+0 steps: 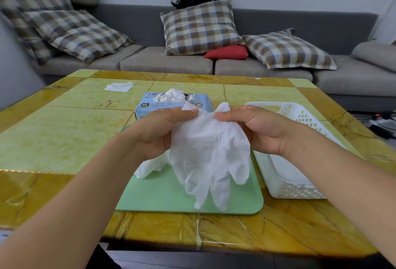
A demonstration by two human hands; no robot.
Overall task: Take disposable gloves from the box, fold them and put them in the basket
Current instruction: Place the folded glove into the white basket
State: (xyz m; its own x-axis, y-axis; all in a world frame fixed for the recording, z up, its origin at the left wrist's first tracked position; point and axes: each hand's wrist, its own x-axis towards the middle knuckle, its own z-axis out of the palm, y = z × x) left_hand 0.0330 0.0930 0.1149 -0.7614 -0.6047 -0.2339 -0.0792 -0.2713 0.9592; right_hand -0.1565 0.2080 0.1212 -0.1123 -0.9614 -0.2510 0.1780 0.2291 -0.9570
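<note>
Both hands, left hand [158, 131] and right hand [260, 128], pinch a white glove [205, 157] above the green mat [171, 195]

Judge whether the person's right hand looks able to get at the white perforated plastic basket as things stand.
Probably yes. The white perforated plastic basket sits open-topped directly beside the right hand, with nothing between them. However, that hand and the left hand both pinch the thin white disposable glove, so its grip is occupied.

Head view, forward-down over near table [64, 140]
</note>
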